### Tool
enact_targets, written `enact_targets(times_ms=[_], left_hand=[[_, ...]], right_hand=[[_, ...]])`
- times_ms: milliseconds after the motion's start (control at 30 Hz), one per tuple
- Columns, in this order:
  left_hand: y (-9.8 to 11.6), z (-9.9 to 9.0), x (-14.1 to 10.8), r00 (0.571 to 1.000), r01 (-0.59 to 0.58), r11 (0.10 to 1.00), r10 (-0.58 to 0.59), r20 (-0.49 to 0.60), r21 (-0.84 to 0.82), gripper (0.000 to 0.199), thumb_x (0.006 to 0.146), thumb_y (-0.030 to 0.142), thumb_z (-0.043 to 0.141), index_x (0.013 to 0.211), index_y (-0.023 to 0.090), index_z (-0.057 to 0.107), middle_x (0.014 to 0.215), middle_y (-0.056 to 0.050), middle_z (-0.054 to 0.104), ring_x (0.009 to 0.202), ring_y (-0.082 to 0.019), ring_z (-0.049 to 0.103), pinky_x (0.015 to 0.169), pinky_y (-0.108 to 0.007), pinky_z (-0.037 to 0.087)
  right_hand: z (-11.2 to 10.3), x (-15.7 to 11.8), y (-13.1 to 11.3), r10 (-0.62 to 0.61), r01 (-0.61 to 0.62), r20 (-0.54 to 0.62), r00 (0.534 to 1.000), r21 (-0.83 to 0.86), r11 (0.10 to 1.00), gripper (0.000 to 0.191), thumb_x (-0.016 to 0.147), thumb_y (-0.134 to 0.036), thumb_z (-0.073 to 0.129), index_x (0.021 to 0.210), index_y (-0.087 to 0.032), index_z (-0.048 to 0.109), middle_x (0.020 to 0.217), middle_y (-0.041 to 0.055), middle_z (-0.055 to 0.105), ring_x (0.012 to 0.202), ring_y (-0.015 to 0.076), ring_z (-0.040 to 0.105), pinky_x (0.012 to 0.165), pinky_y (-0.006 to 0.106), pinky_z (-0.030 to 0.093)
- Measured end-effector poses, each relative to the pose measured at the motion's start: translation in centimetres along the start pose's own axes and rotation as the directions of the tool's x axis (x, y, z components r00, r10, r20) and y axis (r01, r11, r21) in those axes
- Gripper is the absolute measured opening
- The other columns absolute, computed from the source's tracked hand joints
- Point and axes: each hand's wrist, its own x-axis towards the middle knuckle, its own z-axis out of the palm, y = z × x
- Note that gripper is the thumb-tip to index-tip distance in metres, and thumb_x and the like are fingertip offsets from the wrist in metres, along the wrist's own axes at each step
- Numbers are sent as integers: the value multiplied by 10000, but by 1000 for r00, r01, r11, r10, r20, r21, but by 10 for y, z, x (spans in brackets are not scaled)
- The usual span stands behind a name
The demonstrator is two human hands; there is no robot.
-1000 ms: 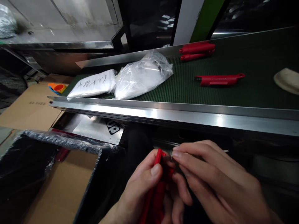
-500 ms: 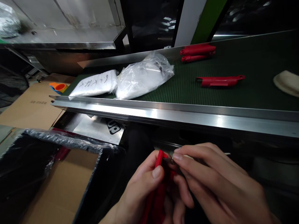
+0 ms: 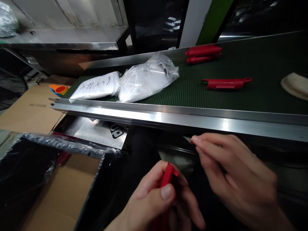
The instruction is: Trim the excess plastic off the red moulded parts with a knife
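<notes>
My left hand (image 3: 154, 199) is closed round a red plastic part (image 3: 167, 175), its thumb pressed on the near side and the part's upper end sticking out. To the right and higher, my right hand (image 3: 233, 170) pinches a small blade (image 3: 187, 139) whose pointed tip faces left, apart from the red part. The blade's handle is hidden in the fingers. On the green belt (image 3: 187, 93) beyond lie a single red part (image 3: 226, 83) and a small group of red parts (image 3: 203, 54).
A metal rail (image 3: 144, 110) edges the belt before my hands. Two plastic-wrapped white packs (image 3: 96, 86) (image 3: 146, 80) and a pale cloth-like object (image 3: 295, 86) lie on the belt. A plastic-lined box (image 3: 64, 189) stands at lower left, an orange and blue item (image 3: 59, 90) on cardboard behind.
My right hand has moved up and right with the blade, away from the red part. My left hand has shifted slightly down and still holds the part.
</notes>
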Motion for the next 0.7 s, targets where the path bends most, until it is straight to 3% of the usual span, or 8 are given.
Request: enact_targets(times_ms=[100,300,433,500,600,700], left_hand=[[0,0,1,998,12,999,-15,-62,-42,297,1019,416,343,1107,182,502,887,-129,701,505,-95,606,402,-111,440],[19,0,10,970,5,996,-27,-243,-91,370,1030,418,258,1093,170,524,867,-110,674,472,-111,608,350,-140,454],[41,-4,21,873,-174,978,99,-477,-115,328,1026,348,299,1051,141,553,841,-85,644,527,-118,594,355,-146,459],[48,-5,25,820,-269,959,180,-544,-88,318,1022,329,313,1021,125,556,827,-91,641,557,-127,596,386,-156,473],[54,-4,29,790,-311,947,208,-577,-85,323,1022,339,314,1006,128,559,827,-95,655,588,-143,618,450,-190,519],[57,0,29,791,-311,945,196,-579,-104,334,1023,353,309,1012,136,563,838,-91,665,611,-149,635,477,-196,537]], right_hand=[[2,2,3,95,-94,-7,995,73,993,375,869,11,571,1200,-157,624,1137,84,630,1033,183,605,900,344,496],[2,4,-6,187,-229,183,965,241,943,288,953,-127,534,1223,-210,590,1141,16,611,1047,89,591,899,160,477],[7,-6,-21,129,-181,235,963,217,959,328,965,-145,505,1280,-203,577,1168,37,601,1070,122,580,894,214,478],[15,-13,-30,86,-140,250,964,208,968,354,962,-125,477,1300,-179,568,1158,63,600,1064,151,571,870,259,482],[27,-20,-39,-26,-42,281,959,233,972,426,921,-48,471,1329,-150,542,1126,87,608,1025,192,560,826,328,479],[35,-24,-40,-125,35,306,944,286,958,455,880,-9,497,1315,-138,542,1132,99,617,964,209,559,781,372,467]])
